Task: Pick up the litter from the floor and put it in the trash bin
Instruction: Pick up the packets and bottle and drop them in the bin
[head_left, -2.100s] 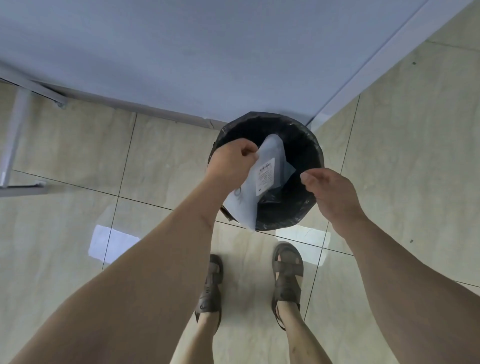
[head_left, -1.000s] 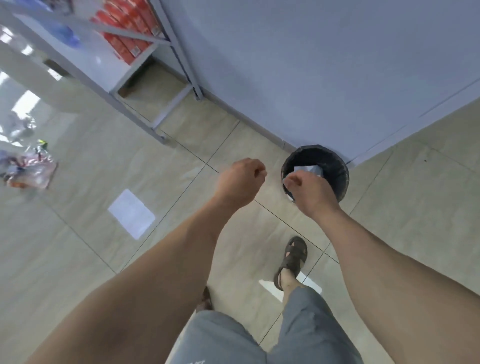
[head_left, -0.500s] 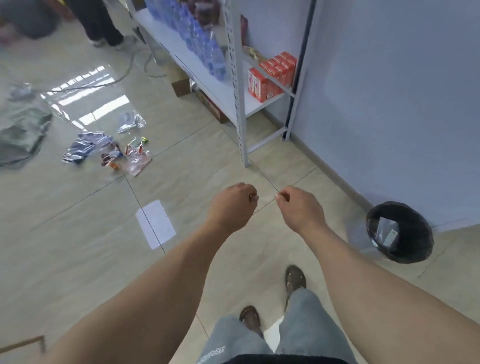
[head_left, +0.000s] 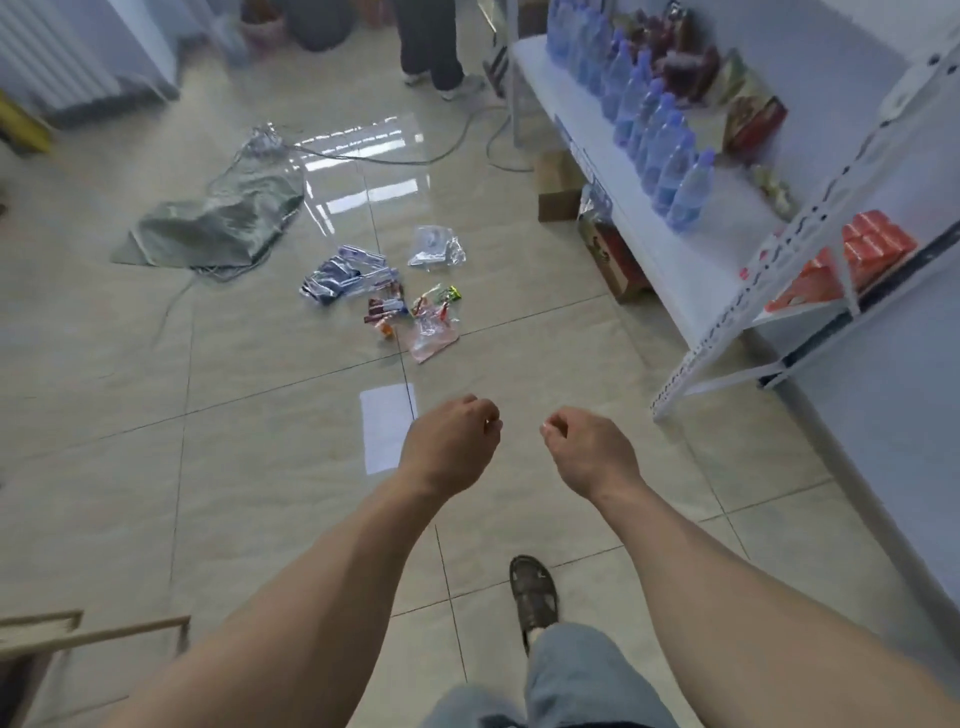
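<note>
Litter lies on the tiled floor well ahead of both your hands, a loose cluster of plastic wrappers. A clear bag sits at the far side, a blue-and-white printed bag is to its left, small red and brown snack wrappers lie nearer you, and a pinkish clear bag is the piece closest to your hands. Your left hand hangs over the floor with its fingers loosely curled and nothing in it. Your right hand is just beside it, apart from it, fingers loosely curled too and holding nothing. Beyond the litter and off to the left of your left hand a grey-green sack lies flat with a cable running past it. To the right of your right hand stands a white metal shelf carrying rows of water bottles and, on a lower level, red cartons. Far ahead another person's legs are in view. Below your right forearm your sandalled foot is on the tiles
</note>
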